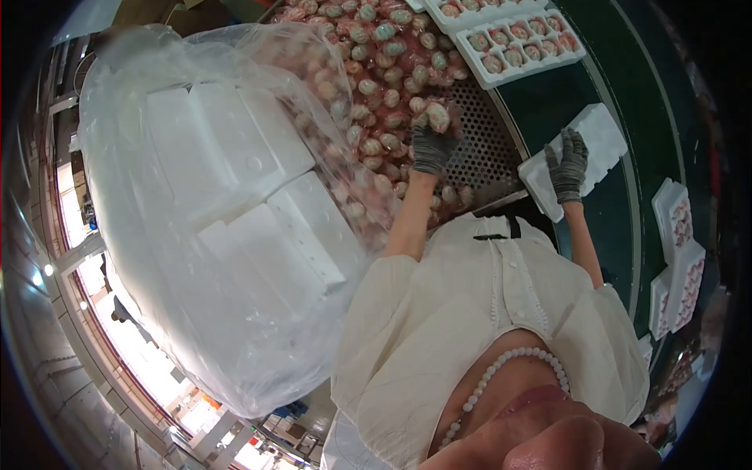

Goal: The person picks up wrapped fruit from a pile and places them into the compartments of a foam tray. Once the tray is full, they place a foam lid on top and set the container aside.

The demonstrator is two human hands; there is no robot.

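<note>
Left hand (432, 149) closed around wrapped balls (438, 118), upper centre; right hand (569, 167) spread on white tray (601, 135), upper right. Loose grip could drop balls; uneven push could skew tray.

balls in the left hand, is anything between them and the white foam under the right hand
The holed metal plate and its rim lie between the balls and the white foam; the right hand covers part of the foam. Nothing taller shows between.

Upper centre: glossy plastic-wrapped balls (391, 99), metal-looking perforated plate (487, 139). Left: clear shiny plastic bag (258, 345). Right: matt foam-looking tray (605, 135). Gloves (432, 150): rough knit cloth.
</note>
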